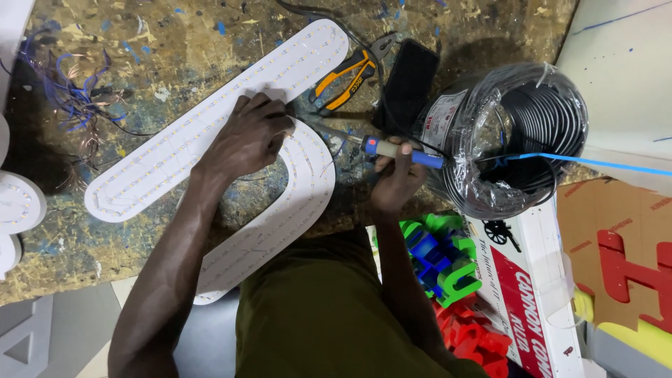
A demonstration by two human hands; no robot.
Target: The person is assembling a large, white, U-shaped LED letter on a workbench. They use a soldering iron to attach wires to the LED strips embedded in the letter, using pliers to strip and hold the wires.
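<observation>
Head view: a white U-shaped LED panel [308,189] lies flat on the paint-stained worktop [154,42], overlapping a long white oval LED panel [203,112]. The left hand [248,136] is pressed palm-down, fingers spread, where the two panels meet. A soldering iron with a blue-and-beige handle [395,150] is clamped in the right hand [397,178], its tip held near the bend of the U-shaped panel; contact cannot be told. LED strips are already laid along both panels. No finished wiring is visible, so soldering is judged to be in progress. Orange-handled pliers [346,77] and a wrapped black cable coil [511,136] sit nearby, untouched.
</observation>
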